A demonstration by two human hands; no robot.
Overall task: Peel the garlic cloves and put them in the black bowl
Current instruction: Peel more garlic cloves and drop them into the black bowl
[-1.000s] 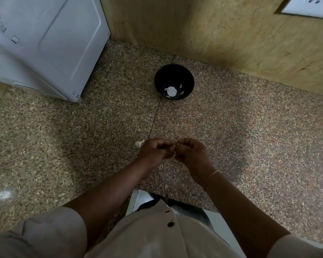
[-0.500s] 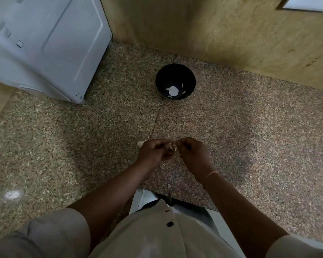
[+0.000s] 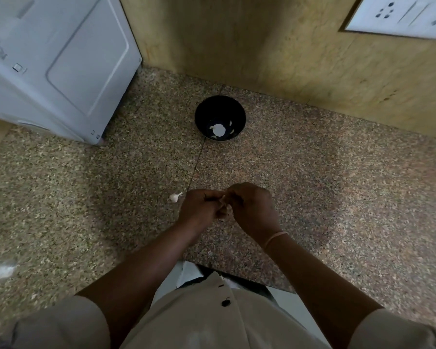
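Hands: the left hand and the right hand meet knuckles up over the granite counter, touching at the fingertips. Fingers of both are curled inward, and both pinch one garlic clove between them. Only a pale sliver of it shows in the gap, so how much skin is on it cannot be told. A thin band sits on the right wrist.

Task items: the black bowl stands upright on the counter, straight beyond the hands and well apart from them, near the wall. Peeled cloves lie in its bottom as pale pieces; their number is unclear. A loose clove lies on the counter just left of the left hand, not touching it. A small peel scrap lies on the counter nearer the body than the hands.

Surroundings: a white appliance stands far beyond and left of the hands. A socket panel is on the wall beyond and right of them
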